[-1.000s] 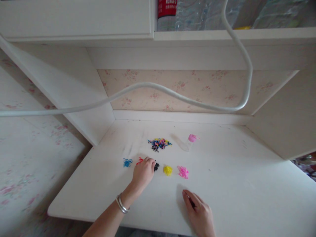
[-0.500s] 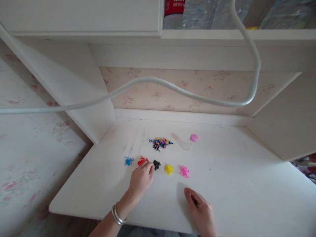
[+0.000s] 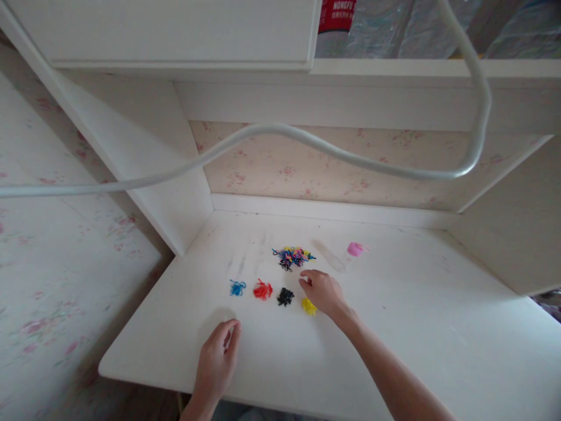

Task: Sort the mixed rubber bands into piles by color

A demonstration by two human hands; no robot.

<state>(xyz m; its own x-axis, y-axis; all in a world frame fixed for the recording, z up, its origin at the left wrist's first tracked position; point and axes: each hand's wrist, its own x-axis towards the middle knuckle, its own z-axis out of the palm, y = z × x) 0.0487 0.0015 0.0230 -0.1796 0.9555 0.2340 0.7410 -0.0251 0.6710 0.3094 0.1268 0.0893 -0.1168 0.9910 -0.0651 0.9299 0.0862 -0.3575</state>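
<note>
Now | right hand (image 3: 322, 290) curled by tangled rubber-band heap (image 3: 293, 257), grip unclear | left hand (image 3: 217, 362) loose, empty on desk (image 3: 416, 327)

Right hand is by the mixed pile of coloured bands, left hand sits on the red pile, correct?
No. The head view shows the left hand on the bare desk near its front edge, clear of the red pile. The right hand is by the mixed pile of coloured bands.
</note>
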